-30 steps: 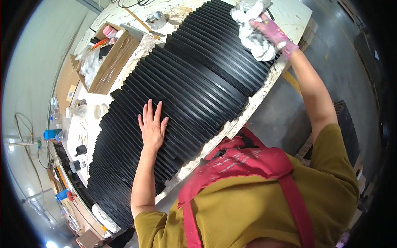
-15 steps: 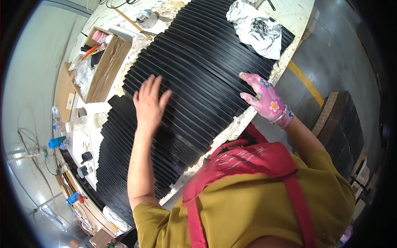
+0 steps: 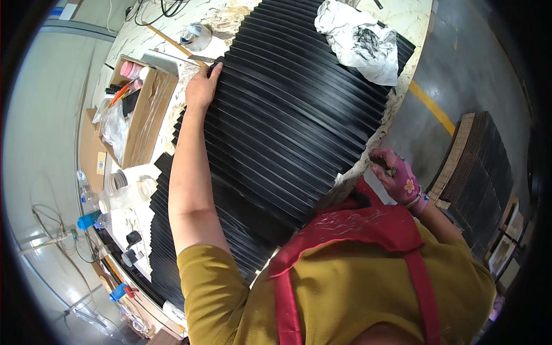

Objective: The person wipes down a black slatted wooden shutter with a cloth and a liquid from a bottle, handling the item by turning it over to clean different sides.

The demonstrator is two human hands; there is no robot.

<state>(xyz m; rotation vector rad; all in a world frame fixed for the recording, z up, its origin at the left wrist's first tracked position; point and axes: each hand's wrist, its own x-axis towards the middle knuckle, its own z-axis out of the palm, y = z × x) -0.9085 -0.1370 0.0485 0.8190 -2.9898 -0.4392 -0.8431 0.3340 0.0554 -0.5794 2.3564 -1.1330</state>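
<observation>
A large black pleated sheet (image 3: 287,109), like a bellows cover, lies across the bench with its ridges side by side. At its far left edge is my bare left hand (image 3: 202,89), fingers bent over the border and closed on it, the fingertips partly hidden. A thin blade-like tool with a yellowish handle (image 3: 169,39) lies just beyond that hand. My right hand (image 3: 398,177), in a pink flowered glove, hangs off the bench's near right edge, apart from the pleats. Its fingers are curled; whatever they may hold is hidden. A pale strip (image 3: 379,187) shows beside the glove.
A crumpled white cloth (image 3: 362,43) rests on the far right pleats. Left of the sheet are a cardboard box (image 3: 150,109) of supplies, a roll of tape (image 3: 198,37) and a translucent bottle (image 3: 129,194). Stacked dark panels (image 3: 480,172) stand on the floor at right.
My left hand has moved from the middle of the pleats to their far left edge. My right hand has drawn back off the sheet past the bench edge, its fingers now curled.
</observation>
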